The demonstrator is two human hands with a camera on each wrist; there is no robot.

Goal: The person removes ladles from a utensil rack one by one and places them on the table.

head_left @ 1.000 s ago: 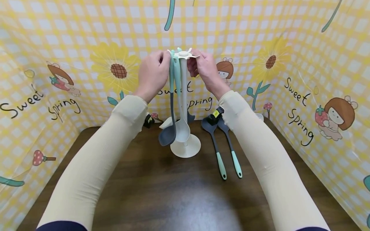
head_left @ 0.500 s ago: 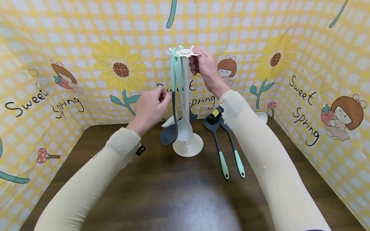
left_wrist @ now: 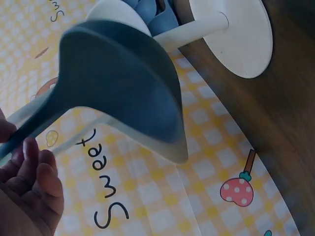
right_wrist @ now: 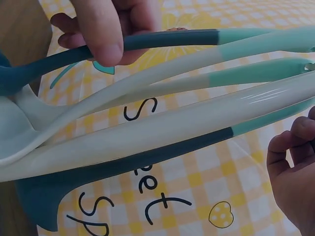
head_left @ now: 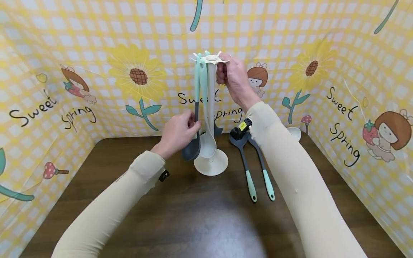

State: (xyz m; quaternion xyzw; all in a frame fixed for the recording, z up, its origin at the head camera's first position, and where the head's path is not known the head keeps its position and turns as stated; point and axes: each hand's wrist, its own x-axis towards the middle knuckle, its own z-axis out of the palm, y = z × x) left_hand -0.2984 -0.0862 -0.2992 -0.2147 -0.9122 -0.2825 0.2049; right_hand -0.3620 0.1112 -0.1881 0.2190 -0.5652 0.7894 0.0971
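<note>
A white utensil stand (head_left: pixel 211 167) rises from the table, with several mint-handled utensils hanging from its hooked top. My left hand (head_left: pixel 179 130) pinches the lower shaft of a dark ladle (left_wrist: pixel 118 83) just above its bowl; the right wrist view shows thumb and fingers on the shaft. A white ladle (head_left: pixel 207 145) hangs beside it. Behind the pole, a dark utensil (right_wrist: pixel 182 150) and another white one (right_wrist: pixel 162 91) hang too, their heads partly covered. At the stand's top, my right hand (head_left: pixel 235 75) holds a hook at the right, its fingers curled and partly hidden.
Two dark utensils with mint handles (head_left: pixel 251 186) lie on the brown table (head_left: pixel 161 215) right of the stand, their heads partly behind the right wrist camera. A white utensil head (head_left: pixel 294 133) shows beyond the right sleeve. Checked yellow cloth (head_left: pixel 174 28) walls the back and sides.
My left hand let go of the hanging utensils' tops, moved down, and now pinches the dark ladle near its bowl. The right hand stays at the stand's top.
</note>
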